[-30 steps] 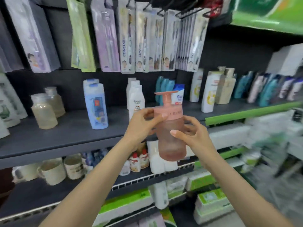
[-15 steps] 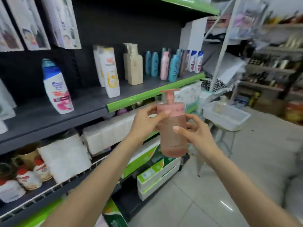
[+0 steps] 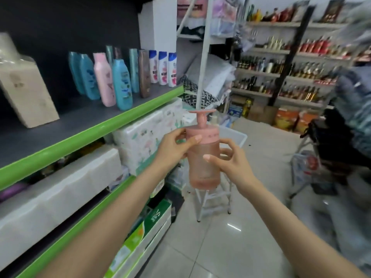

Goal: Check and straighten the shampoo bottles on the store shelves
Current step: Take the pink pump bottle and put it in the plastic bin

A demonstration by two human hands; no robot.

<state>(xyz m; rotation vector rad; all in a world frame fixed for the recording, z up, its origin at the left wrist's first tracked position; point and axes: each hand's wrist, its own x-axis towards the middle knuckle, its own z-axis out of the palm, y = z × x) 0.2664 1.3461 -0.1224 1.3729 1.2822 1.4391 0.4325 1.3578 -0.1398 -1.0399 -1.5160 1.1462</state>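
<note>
I hold a pink pump bottle upright in mid-air in front of me, over the aisle. My left hand grips its pink cap from the left, thumb across the front. My right hand clasps the frosted body from the right. On the shelf to my left stand several shampoo bottles, teal, pink, brown and white, upright in a loose row. The pump bottle is well to the right of and below that row.
A pale carton leans at the shelf's left end. Tissue packs fill the shelf below. A white stool with a tray stands behind the bottle. Far shelves carry dark bottles; a blurred cart sits to the right.
My view has swung right along the shelf toward the aisle and far shelves. Both hands keep the same hold on the pink pump bottle.
</note>
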